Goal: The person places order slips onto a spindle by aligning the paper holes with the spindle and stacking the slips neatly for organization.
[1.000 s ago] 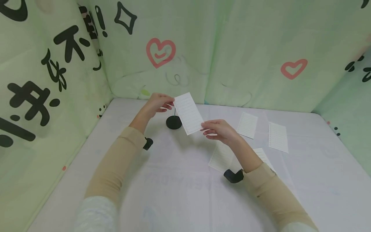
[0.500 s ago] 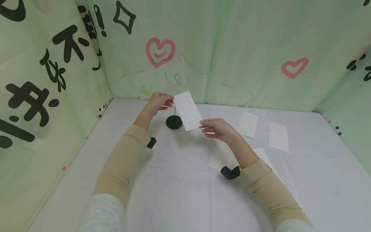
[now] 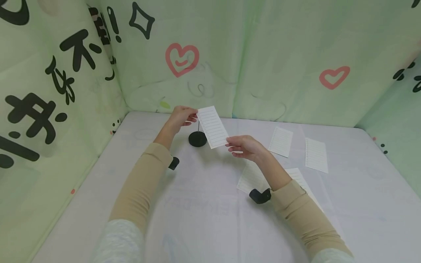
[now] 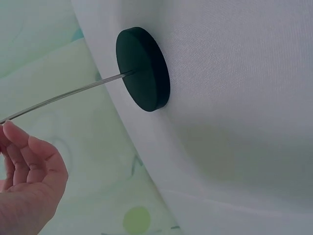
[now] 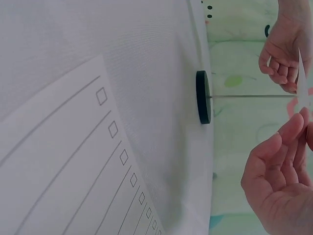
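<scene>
A lined white note card (image 3: 212,127) is held tilted in the air between both hands in the head view. My left hand (image 3: 181,117) pinches it at the upper left corner. My right hand (image 3: 246,147) pinches its lower right edge. Behind the card stands a note holder with a round black base (image 3: 197,139) and a thin metal rod (image 4: 68,96). In the left wrist view, fingertips of the left hand (image 4: 34,181) are at the rod's far end; whether they also grip a clip there is hidden. The right wrist view shows the card (image 5: 303,81) nearly edge-on.
Lined sheets lie on the white table (image 3: 197,226): one sheet (image 3: 281,141) behind the right hand, another sheet (image 3: 316,155) farther right, and a pair partly under the right forearm, including a pale sheet (image 3: 250,178). Green printed curtains (image 3: 283,47) enclose the table's back and sides.
The card and right hand have risen slightly and the card's face has tilted a little. Both forearms have shifted slightly. Both hands keep hold of the card; the note holder stays put.
</scene>
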### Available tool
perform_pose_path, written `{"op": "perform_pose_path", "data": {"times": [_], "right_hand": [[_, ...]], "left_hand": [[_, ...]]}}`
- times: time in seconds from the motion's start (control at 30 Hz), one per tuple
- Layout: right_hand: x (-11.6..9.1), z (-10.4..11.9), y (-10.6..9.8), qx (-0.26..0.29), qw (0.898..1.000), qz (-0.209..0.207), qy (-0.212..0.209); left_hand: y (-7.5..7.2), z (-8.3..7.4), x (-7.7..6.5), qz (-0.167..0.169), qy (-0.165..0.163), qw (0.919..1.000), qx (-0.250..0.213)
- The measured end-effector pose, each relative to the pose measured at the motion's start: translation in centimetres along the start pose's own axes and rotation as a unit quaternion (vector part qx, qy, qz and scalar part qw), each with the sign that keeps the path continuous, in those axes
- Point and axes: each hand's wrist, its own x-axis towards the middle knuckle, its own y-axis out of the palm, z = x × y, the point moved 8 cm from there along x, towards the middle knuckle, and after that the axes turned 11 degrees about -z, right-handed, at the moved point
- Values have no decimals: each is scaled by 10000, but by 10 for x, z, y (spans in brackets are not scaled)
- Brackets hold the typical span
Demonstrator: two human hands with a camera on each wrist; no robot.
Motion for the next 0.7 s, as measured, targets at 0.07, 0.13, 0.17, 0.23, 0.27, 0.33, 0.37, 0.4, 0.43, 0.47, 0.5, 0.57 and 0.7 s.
{"op": "perform_pose_path", "data": {"times": [0.07,0.13,0.17,0.23,0.27,0.33,0.37,0.4,0.43,0.47,0.5,0.57,0.7], "right_hand": [[0,-1,0,-24,10000,-2,18],[0,-1,1,-35,10000,-12,28],[1,-1,1,-50,10000,-9,26],[1,-2,1,-32,10000,-10,39],[1,-2,2,-23,10000,-17,45],[2,-3,3,-16,10000,-25,55],[2,-3,3,-27,10000,-25,59],[3,-4,4,-25,10000,-32,67],[3,-4,4,-35,10000,-42,71],[4,-5,5,-46,10000,-32,66],[5,-5,5,-67,10000,-26,63],[7,-6,6,-87,9999,-30,79],[8,-9,6,-169,9998,-63,101]], "left_hand": [[0,2,0,12,-54,10000,-37],[1,3,1,4,-101,9999,-28],[1,4,1,6,-112,9999,-31],[1,5,2,0,-107,9999,-21],[1,5,2,-12,-103,9999,-18],[1,6,2,-32,-106,9999,-18],[1,6,2,-37,-119,9999,-33],[1,6,2,-44,-136,9999,-46],[1,7,2,-44,-160,9998,-62],[1,8,2,-40,-181,9998,-75],[1,8,2,-36,-198,9998,-86],[1,9,3,-14,-211,9997,-89],[1,13,5,-36,-140,9999,38]]}}
